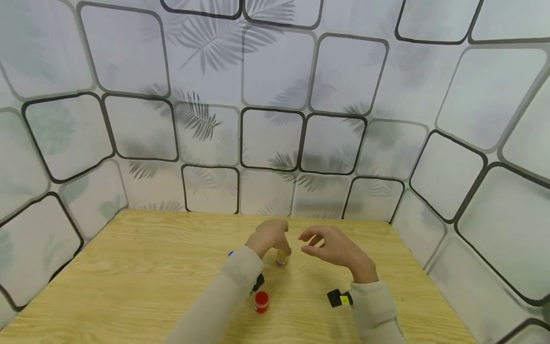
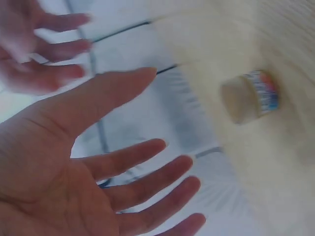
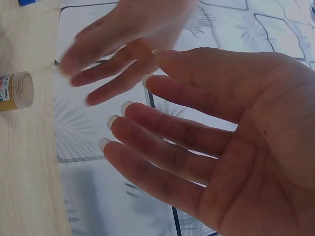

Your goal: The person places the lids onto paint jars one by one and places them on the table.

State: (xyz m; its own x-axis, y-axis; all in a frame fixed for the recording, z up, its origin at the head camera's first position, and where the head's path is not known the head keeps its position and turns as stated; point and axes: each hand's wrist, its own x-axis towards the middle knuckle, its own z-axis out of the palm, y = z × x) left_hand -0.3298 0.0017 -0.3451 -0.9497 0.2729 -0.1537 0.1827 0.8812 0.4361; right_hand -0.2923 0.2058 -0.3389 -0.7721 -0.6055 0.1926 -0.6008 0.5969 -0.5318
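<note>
A small yellow-gold jar (image 1: pixel 281 258) with a pale lid and a printed label stands on the wooden table. Just above it in the head view hovers my left hand (image 1: pixel 269 236), its fingers spread and relaxed in the left wrist view, with a gap between them and the jar (image 2: pixel 248 97). My right hand (image 1: pixel 335 246) is raised to the right of the jar, fingers loosely bent and holding nothing. In the right wrist view its palm (image 3: pixel 256 142) shows bare, while the jar (image 3: pixel 17 91) sits at the left edge.
A red jar (image 1: pixel 261 302) stands nearer, beside the left sleeve. Part of a blue object (image 1: pixel 230 253) shows behind the left wrist, mostly hidden. Patterned curtains (image 1: pixel 270 138) enclose the wooden table (image 1: pixel 163 267) at the back and sides. Each wrist carries a black camera (image 1: pixel 335 297).
</note>
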